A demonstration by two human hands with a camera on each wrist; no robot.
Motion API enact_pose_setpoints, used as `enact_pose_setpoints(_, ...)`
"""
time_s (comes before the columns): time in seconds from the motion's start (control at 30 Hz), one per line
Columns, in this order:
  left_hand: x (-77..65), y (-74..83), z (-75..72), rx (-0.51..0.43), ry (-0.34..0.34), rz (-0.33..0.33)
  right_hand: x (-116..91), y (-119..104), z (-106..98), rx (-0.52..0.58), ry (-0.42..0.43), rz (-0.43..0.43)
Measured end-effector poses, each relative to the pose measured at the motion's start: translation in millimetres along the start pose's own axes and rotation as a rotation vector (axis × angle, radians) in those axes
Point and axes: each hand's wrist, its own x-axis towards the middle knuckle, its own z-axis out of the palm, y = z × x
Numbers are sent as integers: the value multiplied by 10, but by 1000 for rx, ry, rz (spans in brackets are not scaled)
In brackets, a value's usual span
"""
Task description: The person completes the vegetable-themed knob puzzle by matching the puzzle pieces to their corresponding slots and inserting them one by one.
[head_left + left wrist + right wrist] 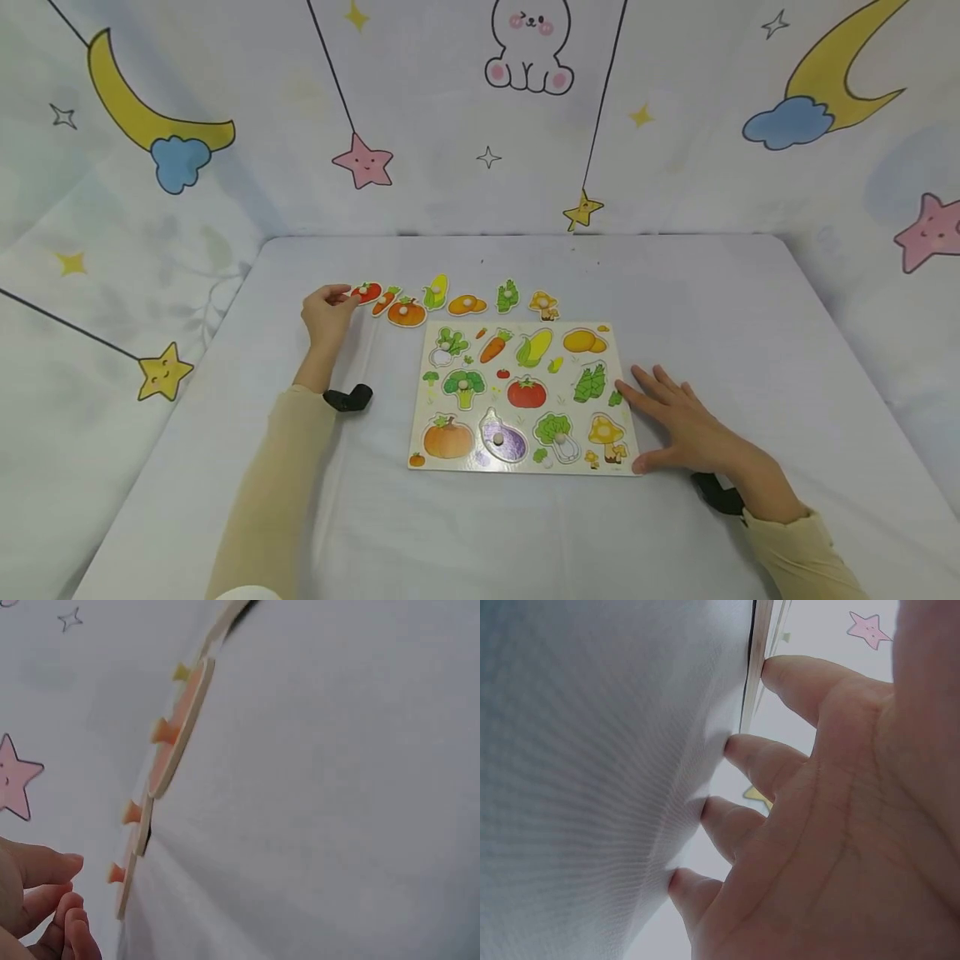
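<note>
Head view: pickup of the tomato piece (369, 294), beside the loosely bent left grip (327, 319), was apparently intended. Left wrist: nothing was held; the nearby knob (115, 872) needed pinching. Right wrist: the board (760, 637) was touched by the outspread right grip (829, 806).

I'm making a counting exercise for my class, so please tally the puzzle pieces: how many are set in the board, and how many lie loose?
Set in the board: 4 (turnip, broccoli, eggplant, cabbage)
Loose beyond the board: 7 (tomato, carrot, pumpkin, corn, potato-like piece, green vegetable, mushroom)
Total: 11 pieces
</note>
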Motion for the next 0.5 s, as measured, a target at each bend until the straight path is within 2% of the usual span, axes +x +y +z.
enact_pose_setpoints(0.1,119,-46,48,12,-33,-55,-1,-5,1,0,1,1)
enact_pose_setpoints(0.17,169,-48,85,34,-56,-64,-2,-10,-1,0,1,-2)
enact_pose_setpoints(0.3,241,-39,160,103,-90,-66,-8,-12,-7,-6,4,-7)
enact_pose_setpoints(0.5,305,-51,216,184,-105,-37,-20,-19,-12,-25,14,-16)
